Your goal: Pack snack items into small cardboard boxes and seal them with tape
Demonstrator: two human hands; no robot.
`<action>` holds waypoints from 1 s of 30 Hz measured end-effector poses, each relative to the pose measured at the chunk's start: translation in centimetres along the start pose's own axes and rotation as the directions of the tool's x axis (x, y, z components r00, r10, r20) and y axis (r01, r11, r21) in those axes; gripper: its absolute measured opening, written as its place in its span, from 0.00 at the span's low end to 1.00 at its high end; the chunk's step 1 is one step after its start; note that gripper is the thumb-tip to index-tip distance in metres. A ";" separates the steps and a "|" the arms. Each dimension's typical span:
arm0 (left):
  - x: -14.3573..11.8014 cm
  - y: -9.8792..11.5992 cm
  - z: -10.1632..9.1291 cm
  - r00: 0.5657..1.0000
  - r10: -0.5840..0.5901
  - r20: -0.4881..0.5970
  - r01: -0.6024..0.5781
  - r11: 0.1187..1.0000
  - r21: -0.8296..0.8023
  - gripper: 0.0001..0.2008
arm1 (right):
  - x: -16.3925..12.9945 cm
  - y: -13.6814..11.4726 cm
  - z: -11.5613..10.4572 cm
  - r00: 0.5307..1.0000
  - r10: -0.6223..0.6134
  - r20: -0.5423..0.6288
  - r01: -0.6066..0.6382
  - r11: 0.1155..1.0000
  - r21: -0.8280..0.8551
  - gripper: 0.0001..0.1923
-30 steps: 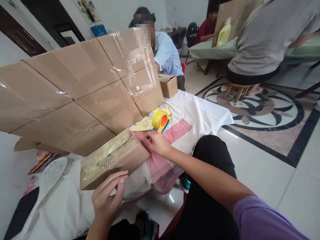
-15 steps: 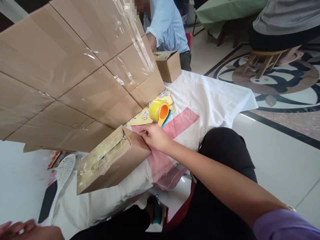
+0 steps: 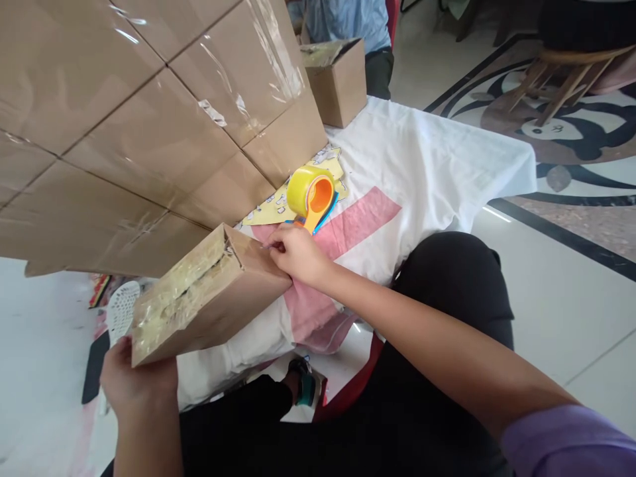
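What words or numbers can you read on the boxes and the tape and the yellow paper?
None can be read.
Box held by the left hand and touched by the right hand: plain brown card under shiny tape, no print showing.
Big cardboard wall: plain.
Small box at the back: no print showing.
Tape roll: no label visible.
Yellow sheet: small cartoon marks, too tiny and blurred to read.

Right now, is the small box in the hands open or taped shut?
Shut. The small box has tape layered over its top seam; left hand holds its near end, right hand its far corner.
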State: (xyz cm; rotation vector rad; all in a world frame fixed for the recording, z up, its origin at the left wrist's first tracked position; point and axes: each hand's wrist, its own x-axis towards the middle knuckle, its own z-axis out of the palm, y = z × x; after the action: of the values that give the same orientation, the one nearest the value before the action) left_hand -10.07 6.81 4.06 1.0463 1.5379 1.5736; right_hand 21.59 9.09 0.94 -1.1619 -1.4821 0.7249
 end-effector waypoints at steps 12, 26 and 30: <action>-2.4 1.0 2.2 0.996 -0.062 0.060 0.062 0.998 0.006 0.11 | 0.1 0.2 1.1 0.999 0.028 0.031 -0.030 0.998 0.061 0.12; -2.7 -0.4 3.3 0.999 -0.010 0.047 0.016 0.991 -0.131 0.17 | -0.1 0.1 1.8 0.985 0.138 0.100 -0.159 0.956 0.247 0.18; -3.3 -0.5 4.2 1.000 -0.029 -0.012 0.027 0.990 -0.137 0.17 | -0.1 0.2 1.7 0.986 0.069 0.149 -0.107 0.960 0.260 0.24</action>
State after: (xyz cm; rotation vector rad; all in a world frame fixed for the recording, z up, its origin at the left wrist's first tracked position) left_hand -4.87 5.73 3.18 0.9359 1.4263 1.6453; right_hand 19.97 9.28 0.33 -0.9911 -1.4007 1.0514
